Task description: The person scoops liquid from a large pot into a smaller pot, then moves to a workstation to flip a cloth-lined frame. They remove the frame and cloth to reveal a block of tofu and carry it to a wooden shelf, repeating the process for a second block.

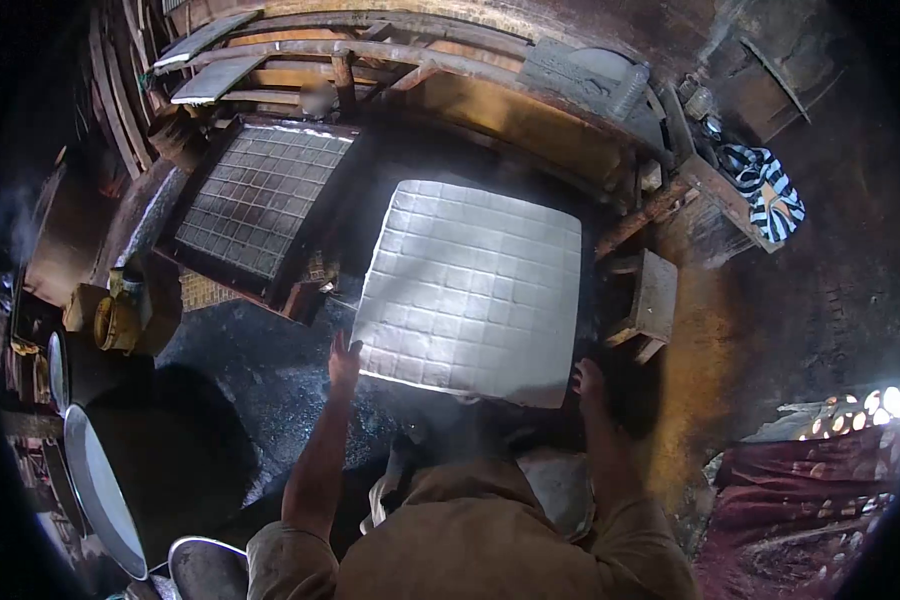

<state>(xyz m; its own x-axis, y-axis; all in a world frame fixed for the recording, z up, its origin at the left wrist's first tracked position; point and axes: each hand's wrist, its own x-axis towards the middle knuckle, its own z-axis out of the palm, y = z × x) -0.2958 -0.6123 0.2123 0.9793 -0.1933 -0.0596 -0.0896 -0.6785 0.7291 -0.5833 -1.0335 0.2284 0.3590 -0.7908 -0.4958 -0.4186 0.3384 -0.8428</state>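
A large white slab of what looks like tofu (475,290), marked with a grid of squares, lies in front of me. My left hand (344,362) is at its near left corner, fingers apart and fingertips right at the edge. Beside the near right corner is my right hand (589,382), with its fingers loosely bent and spread. Neither hand is wrapped round anything. The surface beneath the slab is hidden.
To the left stands a dark frame holding a wire grid (262,198). Large metal vats (105,490) line the lower left. A wooden stool (652,300) is right of the slab. Wooden rails (430,62) run behind, and a striped cloth (770,195) lies at the right.
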